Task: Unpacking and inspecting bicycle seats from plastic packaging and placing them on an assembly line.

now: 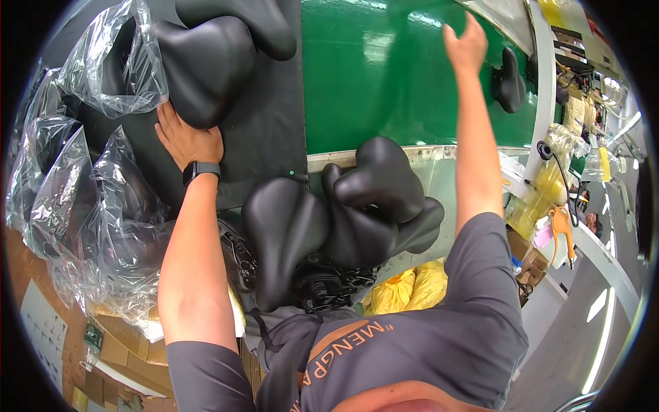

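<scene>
Black saddle lies bare on the dark tabletop, its narrow nose toward the person; from my distant seat I see the left hand laid flat just below that nose, its fingers stretched out and grasping nothing, their tips at the edge of a bagged saddle; I take the flat palm as a prop or a light guard, though I cannot tell whether it presses on the saddle. Right hand reaches out over the green surface, thumb and forefinger apart, released, with nothing visible in them.

More bagged saddles crowd the left side, probably kept apart from the bare ones; a cluster of bare saddles sits close to the body between the two arms, likely for short reach; another dark saddle lies beyond the right forearm. Loose film bunches near the left fingers and could snag; a pale rail bounds the right side; beyond it hangs an orange air gun; yellow bags lie below the cluster.
</scene>
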Demonstrator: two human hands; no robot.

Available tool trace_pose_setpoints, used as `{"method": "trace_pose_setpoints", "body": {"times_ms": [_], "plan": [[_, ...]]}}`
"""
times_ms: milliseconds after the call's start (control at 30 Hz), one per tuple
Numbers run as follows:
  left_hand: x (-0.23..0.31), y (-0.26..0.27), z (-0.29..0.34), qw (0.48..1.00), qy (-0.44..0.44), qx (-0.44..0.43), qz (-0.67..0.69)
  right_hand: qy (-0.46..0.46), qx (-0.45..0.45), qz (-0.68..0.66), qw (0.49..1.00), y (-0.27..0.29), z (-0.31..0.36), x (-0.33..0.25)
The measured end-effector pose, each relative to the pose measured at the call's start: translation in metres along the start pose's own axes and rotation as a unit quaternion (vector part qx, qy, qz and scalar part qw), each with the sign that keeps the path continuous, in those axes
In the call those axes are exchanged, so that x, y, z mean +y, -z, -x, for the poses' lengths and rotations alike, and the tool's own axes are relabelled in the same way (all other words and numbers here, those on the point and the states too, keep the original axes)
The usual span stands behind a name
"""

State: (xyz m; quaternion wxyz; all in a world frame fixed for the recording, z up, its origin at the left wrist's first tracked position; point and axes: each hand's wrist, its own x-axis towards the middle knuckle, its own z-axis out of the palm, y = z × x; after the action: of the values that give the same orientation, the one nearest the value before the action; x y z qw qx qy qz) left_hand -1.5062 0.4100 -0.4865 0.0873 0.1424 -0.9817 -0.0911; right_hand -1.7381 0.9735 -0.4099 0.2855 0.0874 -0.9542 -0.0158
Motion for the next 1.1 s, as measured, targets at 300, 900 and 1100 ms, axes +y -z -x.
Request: {"method": "trace_pose_setpoints", "body": {"times_ms": [300, 900, 1100], "plan": [[-0.012, 0.004, 0.001, 1.0, 0.012, -0.012, -0.004, -0.285, -0.165, 0.163, 0.93, -0.004, 0.055, 0.21], [-0.003, -0.004, -0.001, 1.0, 0.005, 0.016, 0.007, 0.014, -0.248, 0.187, 0.951, 0.017, 0.044, 0.081], [-0.015, 0.009, -0.001, 0.999, 0.006, 0.032, -0.005, -0.036, -0.212, -0.218, 0.952, 0.101, 0.075, -0.106]]}}
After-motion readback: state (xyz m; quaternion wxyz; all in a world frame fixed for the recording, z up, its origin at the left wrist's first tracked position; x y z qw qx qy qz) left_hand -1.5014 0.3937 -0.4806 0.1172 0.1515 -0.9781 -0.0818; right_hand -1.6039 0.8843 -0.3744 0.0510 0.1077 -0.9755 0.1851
